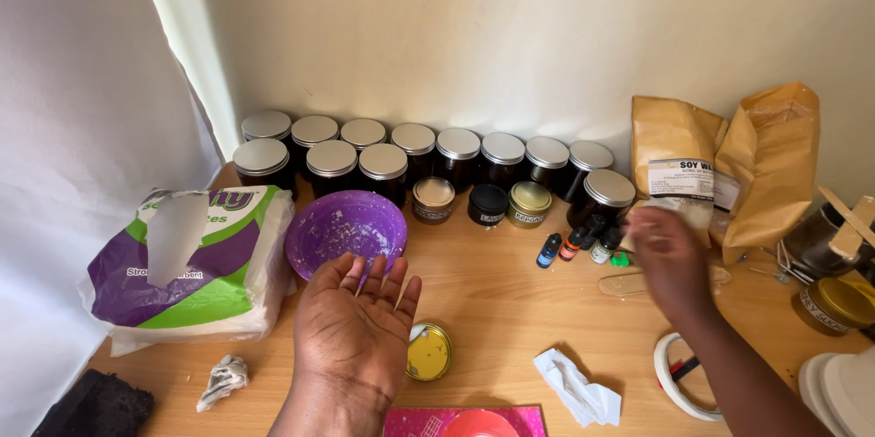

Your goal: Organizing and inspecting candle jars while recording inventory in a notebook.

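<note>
At centre frame the left hand (357,320) hovers with fingers spread, empty, just below the purple bowl (346,229) and beside a gold lid (428,351). At right, the right hand (670,259) is blurred, its grip unclear, near small dropper bottles (576,244); jars (437,162) line the wall behind.

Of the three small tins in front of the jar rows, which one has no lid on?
The leftmost small tin, beside the purple bowl: it shows pale wax inside. The middle one has a black lid, the right one a gold lid.

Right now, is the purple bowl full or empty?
Nearly empty: the purple bowl stands upright, and its inside shows only pale specks and smears.
</note>
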